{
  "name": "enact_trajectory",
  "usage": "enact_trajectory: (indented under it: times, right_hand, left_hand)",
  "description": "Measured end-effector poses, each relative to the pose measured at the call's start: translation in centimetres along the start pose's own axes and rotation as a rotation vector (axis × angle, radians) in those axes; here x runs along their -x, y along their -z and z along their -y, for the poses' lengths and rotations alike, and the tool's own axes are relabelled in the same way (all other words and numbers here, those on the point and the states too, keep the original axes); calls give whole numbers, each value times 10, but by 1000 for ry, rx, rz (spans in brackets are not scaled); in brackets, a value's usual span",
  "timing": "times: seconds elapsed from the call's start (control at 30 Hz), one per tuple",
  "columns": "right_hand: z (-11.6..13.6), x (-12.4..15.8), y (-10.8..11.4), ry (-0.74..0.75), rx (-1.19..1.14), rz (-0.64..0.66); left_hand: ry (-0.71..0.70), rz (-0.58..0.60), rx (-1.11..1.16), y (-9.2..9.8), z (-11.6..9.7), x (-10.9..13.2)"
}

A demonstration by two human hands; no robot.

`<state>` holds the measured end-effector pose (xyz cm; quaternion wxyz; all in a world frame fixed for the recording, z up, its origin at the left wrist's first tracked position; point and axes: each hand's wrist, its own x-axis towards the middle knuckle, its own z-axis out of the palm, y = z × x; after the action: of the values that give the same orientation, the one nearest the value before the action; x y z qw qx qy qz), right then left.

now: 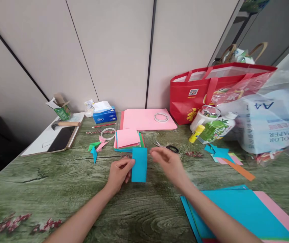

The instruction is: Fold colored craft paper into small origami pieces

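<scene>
My left hand [119,172] pinches the left edge of a small blue paper rectangle [139,164], which it holds upright just above the green table [58,182]. My right hand [168,163] hovers just right of the paper, blurred, fingers loosely curled, holding nothing that I can see. Black-handled scissors [171,147] lie right behind that hand. A stack of small coloured sheets with pink on top [127,138] sits behind the blue paper.
Large blue and pink sheets [243,209] lie at front right. Pink sheets with a tape ring [161,117] are at the back, and a tissue box [104,115], a red bag [210,91], a glue stick [196,133], paper scraps [222,155] and a phone [62,138] stand around.
</scene>
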<state>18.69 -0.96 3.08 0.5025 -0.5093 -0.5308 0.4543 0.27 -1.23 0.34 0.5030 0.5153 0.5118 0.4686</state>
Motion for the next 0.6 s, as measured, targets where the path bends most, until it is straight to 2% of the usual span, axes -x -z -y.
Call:
enact_trajectory:
  times: [0.1, 0.17, 0.3, 0.47, 0.6]
  right_hand:
    - [-26, -1, -21, -167, -158, 166]
    - [-35, -1, -29, -228, -218, 197]
    - [-34, 1, -28, -286, -281, 232]
    - [-31, 2, -22, -289, -225, 359]
    - [-33, 3, -23, -310, -214, 368]
  left_hand:
    - [14, 55, -21, -1, 1, 2]
    - [37, 74, -38, -2, 0, 2]
    - [85, 105, -81, -1, 0, 1]
    - [125, 163, -94, 0, 5, -1]
    - [124, 157, -90, 1, 8, -1]
